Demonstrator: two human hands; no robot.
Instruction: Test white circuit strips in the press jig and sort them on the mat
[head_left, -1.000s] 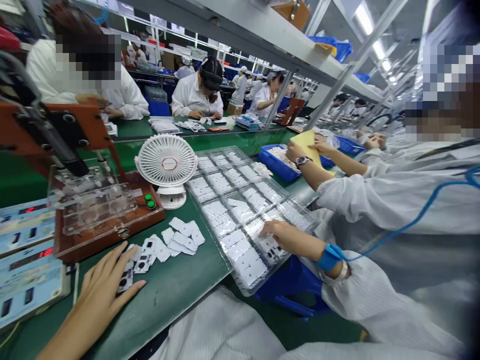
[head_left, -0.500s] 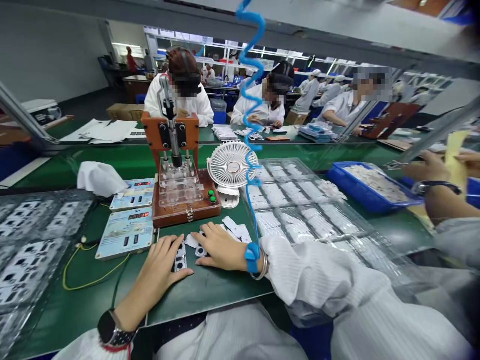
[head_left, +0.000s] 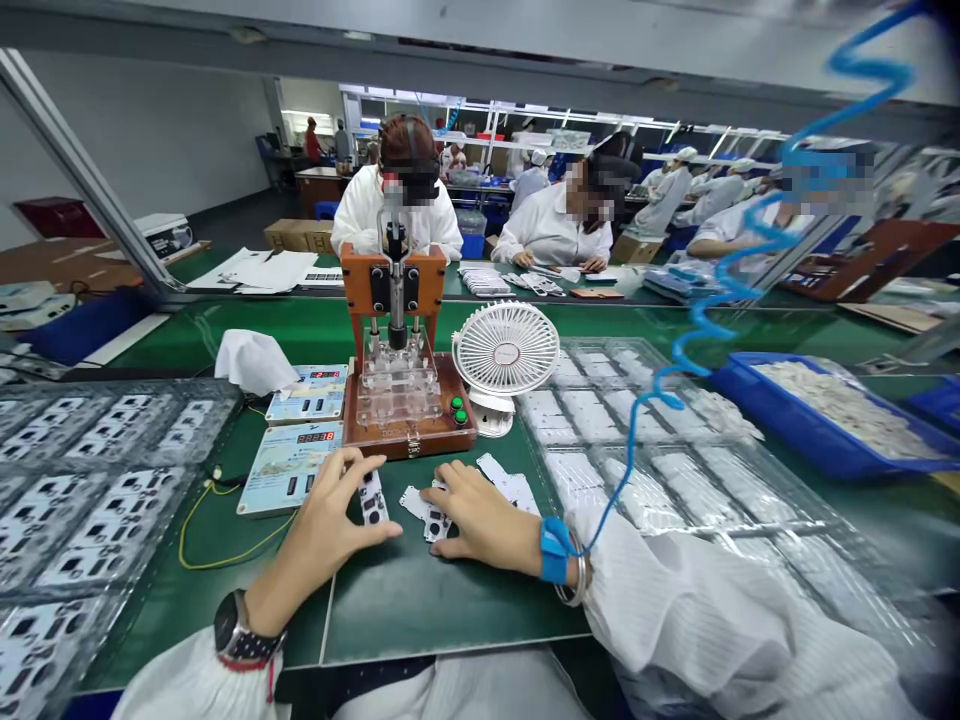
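Note:
My left hand (head_left: 330, 515) has its thumb and fingers at the two ends of a small white circuit board (head_left: 373, 498) with black square and round parts. My right hand (head_left: 484, 515) is curled over a similar board (head_left: 436, 524), its fingers on top and thumb at the near edge. Beside that hand, loose white plates (head_left: 511, 484) overlap on the green mat (head_left: 442, 610). A blue coiled cord runs to the blue wrist strap (head_left: 555, 550) on my right wrist.
Ahead stands an orange press fixture (head_left: 409, 420) with green buttons, beside a white fan (head_left: 504, 350). Two counter boxes (head_left: 289, 468) sit left of it. Plastic trays of boards (head_left: 97, 520) lie left, trays of white plates (head_left: 585, 470) right. A blue bin (head_left: 825, 455) lies farther right. Co-workers sit opposite.
The view has swung left, so the bench appears farther right. My left hand and its board have shifted left of the right hand's board, and more of both boards shows.

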